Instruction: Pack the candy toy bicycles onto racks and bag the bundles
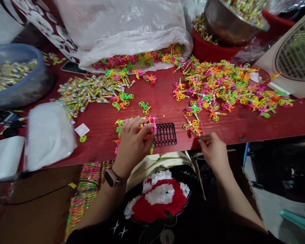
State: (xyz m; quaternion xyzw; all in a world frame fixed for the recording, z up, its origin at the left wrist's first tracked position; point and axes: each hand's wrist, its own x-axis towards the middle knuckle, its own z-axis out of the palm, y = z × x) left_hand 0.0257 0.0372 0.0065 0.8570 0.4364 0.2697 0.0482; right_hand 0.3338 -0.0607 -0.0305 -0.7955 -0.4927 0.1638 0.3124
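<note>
My left hand [136,137] lies palm down, fingers apart, over a cluster of bright plastic pieces [120,125] at the table's front edge; whatever is under the palm is hidden. Just right of it a black plastic grid [165,134] lies flat. My right hand [210,142] is pinched at the front edge, its fingertips around a small thing too small to name, right beside an orange and yellow toy bicycle [193,127]. Behind the grid sits a green and yellow toy bicycle [144,107].
A pile of toy bicycles [218,84] covers the right of the red table [162,91]; small wrapped tubes [83,91] lie left. Around them are a blue basin [44,78], clear bags [49,135], a white sack [127,27], a red tub [213,52] and a fan [295,51].
</note>
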